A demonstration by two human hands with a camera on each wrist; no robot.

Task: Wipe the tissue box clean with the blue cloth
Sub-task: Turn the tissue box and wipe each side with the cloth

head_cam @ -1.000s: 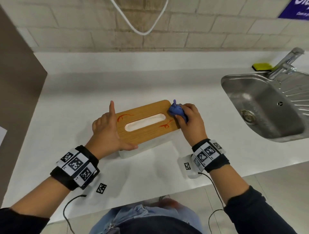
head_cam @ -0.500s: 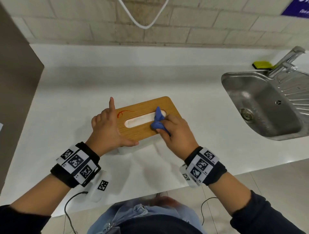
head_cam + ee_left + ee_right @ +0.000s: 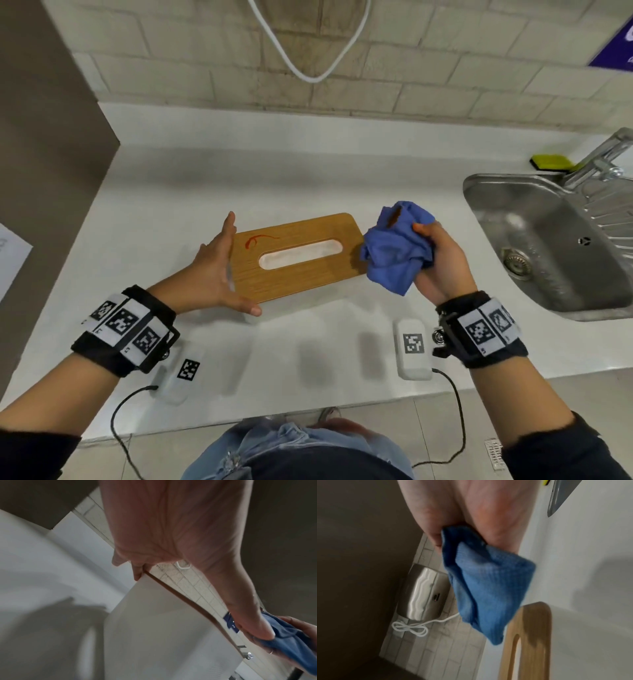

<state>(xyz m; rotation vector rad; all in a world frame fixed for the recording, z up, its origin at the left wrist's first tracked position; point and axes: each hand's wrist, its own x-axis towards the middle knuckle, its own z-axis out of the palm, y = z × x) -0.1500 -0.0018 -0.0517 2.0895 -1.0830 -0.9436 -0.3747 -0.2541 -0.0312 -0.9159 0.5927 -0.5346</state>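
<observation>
Tissue box (image 3: pixel 298 255) lies flat on the white counter (image 3: pixel 144 219), well left of the steel sink (image 3: pixel 534 240), its long side running left to right and tilted a little, the right end farther back. Its lid is warm oak-coloured wood with rounded corners and a long oval slot in the middle, pale white showing through. The body under the lid is plain white, seen from the left wrist as a smooth side wall with the thin brown lid edge along its top. A curly red mark (image 3: pixel 258 239) sits on the lid near the left end; the right half of the lid shows bare wood grain.

Left hand (image 3: pixel 214 270) lies against the box's left end, fingers straight along the short edge and thumb stretched out along the near side, bracing rather than clutching.

Right hand (image 3: pixel 442 263) is raised just off the box's right end, fingers and thumb curled round the bunched blue cloth (image 3: pixel 394 250). The cloth hangs in crumpled folds, its lower edge overlapping the lid's right corner in the head view; whether it touches the wood I cannot tell. A dark reddish smear shows on its top fold.

A yellow sponge (image 3: pixel 551 162) rests behind the sink beside the tap (image 3: pixel 599 157).
</observation>
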